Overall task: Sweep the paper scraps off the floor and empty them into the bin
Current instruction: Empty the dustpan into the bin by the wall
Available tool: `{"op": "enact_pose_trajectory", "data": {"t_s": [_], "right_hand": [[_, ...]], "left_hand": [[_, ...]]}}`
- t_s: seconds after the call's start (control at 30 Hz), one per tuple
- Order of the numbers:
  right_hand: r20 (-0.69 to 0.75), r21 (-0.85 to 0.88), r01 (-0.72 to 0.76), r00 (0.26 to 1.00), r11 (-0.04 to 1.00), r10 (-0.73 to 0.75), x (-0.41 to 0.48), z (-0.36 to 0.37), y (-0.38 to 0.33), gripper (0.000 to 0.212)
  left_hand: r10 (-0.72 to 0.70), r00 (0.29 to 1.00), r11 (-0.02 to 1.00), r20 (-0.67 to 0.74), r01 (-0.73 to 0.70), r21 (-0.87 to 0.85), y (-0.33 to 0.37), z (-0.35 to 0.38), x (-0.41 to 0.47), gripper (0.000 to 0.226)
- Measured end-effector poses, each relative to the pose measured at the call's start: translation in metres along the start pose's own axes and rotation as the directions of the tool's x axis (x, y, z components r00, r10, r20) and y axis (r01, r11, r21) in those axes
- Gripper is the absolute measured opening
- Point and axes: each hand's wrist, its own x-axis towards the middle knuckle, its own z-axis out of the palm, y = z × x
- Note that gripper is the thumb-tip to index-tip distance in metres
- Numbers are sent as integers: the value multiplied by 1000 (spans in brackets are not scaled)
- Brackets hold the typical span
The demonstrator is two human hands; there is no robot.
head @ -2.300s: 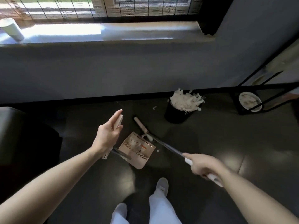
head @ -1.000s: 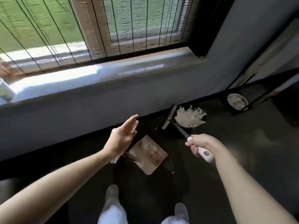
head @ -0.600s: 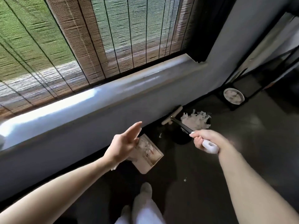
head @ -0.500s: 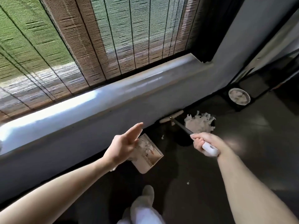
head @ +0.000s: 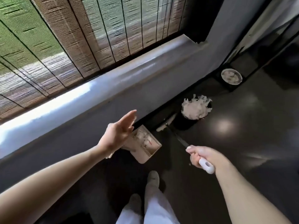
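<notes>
Head view: emptying step. Left hand (head: 116,136), fingers straight, carrying dustpan (head: 146,151) of paper scraps (head: 142,135) near bin (head: 186,123) (already heaped); right hand (head: 203,155) gripping broom (head: 181,141). Next: tipping pan over rim.

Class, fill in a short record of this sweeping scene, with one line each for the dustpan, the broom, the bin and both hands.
dustpan: beige, holds some paper scraps
broom: head low, beside the bin's base
bin: black, heaped over its rim with scraps
left hand: fingers straight, along the dustpan's handle
right hand: grips the broom's white handle end
stage: dustpan not yet emptied
</notes>
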Motion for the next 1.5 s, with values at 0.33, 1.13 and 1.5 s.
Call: {"op": "enact_pose_trajectory", "data": {"t_s": [0.33, 1.13, 1.5], "right_hand": [[-23, -218, -16, 1000, 976, 12, -69, -43, 78, 23], [102, -573, 13, 993, 819, 56, 2, -198, 83, 15], [53, -611, 75, 997, 788, -53, -40, -342, 160, 46]], "left_hand": [[-67, 998, 987, 18, 64, 150, -10, 5, -73, 59], [-233, 870, 964, -435, 265, 13, 53, 198, -275, 68], [-241, 861, 950, -447, 304, 75, 70, 299, -372, 58]]}}
